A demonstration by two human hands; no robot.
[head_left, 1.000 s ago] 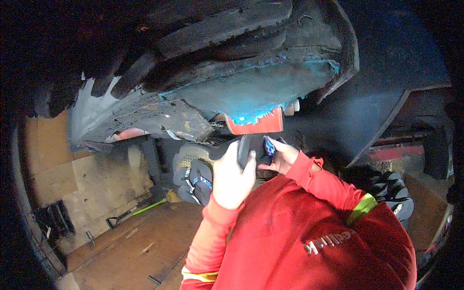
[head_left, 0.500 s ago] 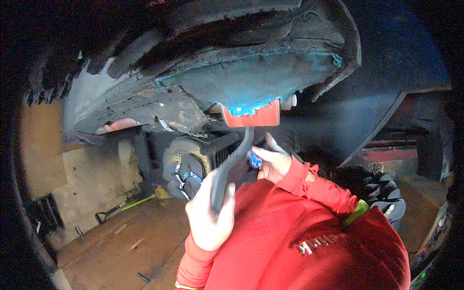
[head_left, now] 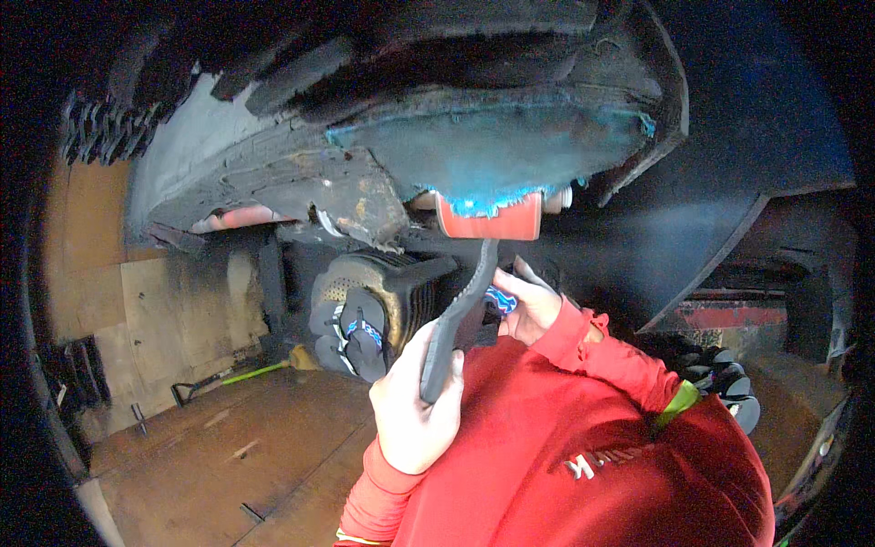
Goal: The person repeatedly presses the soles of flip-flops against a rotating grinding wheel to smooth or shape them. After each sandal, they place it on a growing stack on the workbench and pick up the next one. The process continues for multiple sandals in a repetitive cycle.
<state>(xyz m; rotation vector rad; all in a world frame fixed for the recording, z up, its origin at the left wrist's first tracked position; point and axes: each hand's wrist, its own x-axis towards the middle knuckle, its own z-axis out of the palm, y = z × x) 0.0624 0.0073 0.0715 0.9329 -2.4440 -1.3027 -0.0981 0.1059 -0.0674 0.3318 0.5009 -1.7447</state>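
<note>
My left hand (head_left: 415,415) is closed around the lower end of a grey flip-flop sole (head_left: 458,321), which stands edge-on and tilted in front of my chest. My right hand (head_left: 530,305) pinches the sandal's blue patterned strap (head_left: 499,299) near its upper part. Both arms wear red sleeves. Just above the sandal's tip sits a red-orange block (head_left: 488,223) under a dark, worn overhead mass with a frayed blue edge (head_left: 492,150).
A black ribbed basket (head_left: 415,287) behind the hands has several grey sandals (head_left: 351,333) hanging at its front. A green-handled tool (head_left: 232,376) lies on the brown wooden floor (head_left: 228,456). More sandals (head_left: 720,378) are piled at the right.
My left hand has slid down and toward me along the sole, and the sandal has turned edge-on. My right hand stays at the strap.
</note>
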